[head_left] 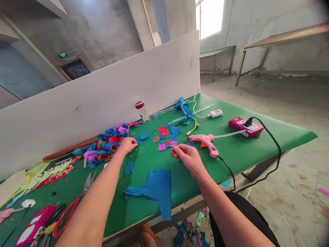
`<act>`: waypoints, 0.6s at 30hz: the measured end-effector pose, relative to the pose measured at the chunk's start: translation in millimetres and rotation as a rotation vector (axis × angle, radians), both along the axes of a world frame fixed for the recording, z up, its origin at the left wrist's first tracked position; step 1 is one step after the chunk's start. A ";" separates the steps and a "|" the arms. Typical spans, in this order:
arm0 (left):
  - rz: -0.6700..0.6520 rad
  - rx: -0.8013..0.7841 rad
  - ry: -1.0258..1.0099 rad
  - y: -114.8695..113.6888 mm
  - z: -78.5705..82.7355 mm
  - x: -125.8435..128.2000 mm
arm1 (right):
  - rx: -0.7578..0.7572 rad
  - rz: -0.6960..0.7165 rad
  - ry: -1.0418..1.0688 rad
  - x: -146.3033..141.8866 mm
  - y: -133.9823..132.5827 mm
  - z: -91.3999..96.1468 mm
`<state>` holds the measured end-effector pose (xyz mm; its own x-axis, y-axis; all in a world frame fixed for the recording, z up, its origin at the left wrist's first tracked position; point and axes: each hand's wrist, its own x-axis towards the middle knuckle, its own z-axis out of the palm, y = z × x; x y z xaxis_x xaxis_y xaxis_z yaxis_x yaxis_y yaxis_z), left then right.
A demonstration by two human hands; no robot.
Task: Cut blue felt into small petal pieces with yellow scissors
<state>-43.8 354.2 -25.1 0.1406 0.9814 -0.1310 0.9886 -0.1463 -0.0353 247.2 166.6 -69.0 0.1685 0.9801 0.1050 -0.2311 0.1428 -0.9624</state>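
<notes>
My left hand (128,144) reaches forward to the edge of a heap of felt flowers (108,145) in blue, purple, red and brown, its fingers curled down onto a piece there; what they grip is hidden. My right hand (187,156) hovers over the green table (144,161) with thumb and fingers pinched together near small pink, purple and brown felt scraps (166,144). Just right of it lies a pink hot glue gun (205,141). A large blue felt sheet (156,190) lies near the front edge between my arms.
A white partition board (102,99) stands along the table's back. A small red-capped glass jar (142,111), a white charger with cable (215,113) and a pink power strip (246,127) are at the right. Red-handled scissors (74,206) and paper cut-outs (48,175) lie left.
</notes>
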 end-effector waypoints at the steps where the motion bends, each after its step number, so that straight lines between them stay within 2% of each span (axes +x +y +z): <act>1: 0.000 0.008 0.001 -1.0 -0.8 0.6 | -0.002 0.001 0.001 0.2 -0.1 0.0; 6: 0.001 0.041 -0.006 -3.7 1.1 1.3 | -0.001 0.004 0.006 2.0 -1.2 1.7; 13: 0.086 0.087 0.022 -0.1 23.6 -19.8 | 0.008 -0.006 0.020 5.6 -2.2 3.0; 18: 0.118 0.025 0.048 -0.6 12.4 -26.3 | 0.006 -0.009 0.016 6.4 -1.7 2.7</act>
